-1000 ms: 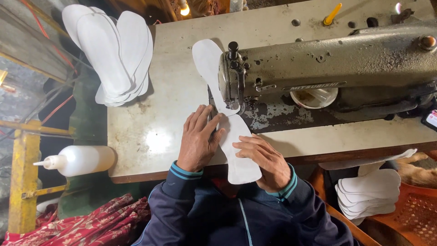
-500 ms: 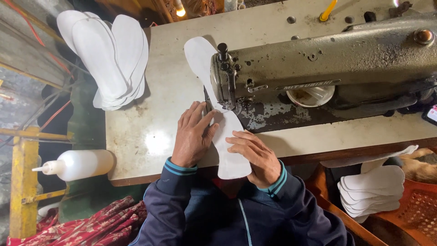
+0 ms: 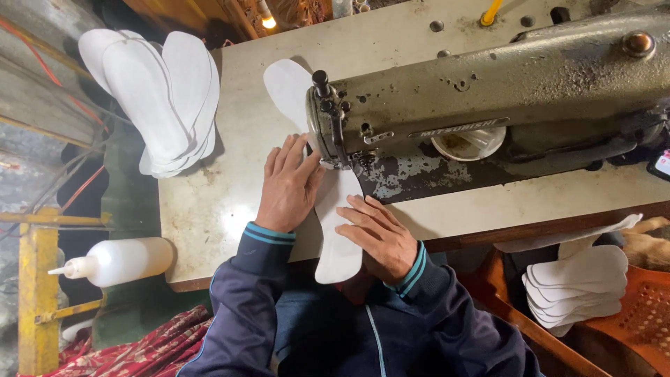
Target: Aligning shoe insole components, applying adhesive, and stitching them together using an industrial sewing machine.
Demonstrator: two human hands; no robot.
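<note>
Two white shoe insoles lie end to end under the head of an old grey-green sewing machine (image 3: 488, 91). The near insole (image 3: 338, 244) hangs over the table's front edge; the far insole (image 3: 287, 84) lies beyond the needle. My left hand (image 3: 287, 187) rests flat on the near insole just left of the needle, fingers spread. My right hand (image 3: 377, 236) presses flat on the same insole's right side, close to the table edge. Both arms wear dark blue sleeves with teal cuffs.
A stack of white insoles (image 3: 157, 91) overhangs the table's far left corner. More insoles (image 3: 579, 283) are piled low at the right by an orange crate (image 3: 642, 314). A white squeeze bottle (image 3: 118, 262) lies on a yellow frame (image 3: 38, 279) at the left. The worn table (image 3: 209, 209) is beige.
The view has shifted a little. The insoles have fed slightly farther under the needle, and both hands have followed, staying flat on the near insole.
</note>
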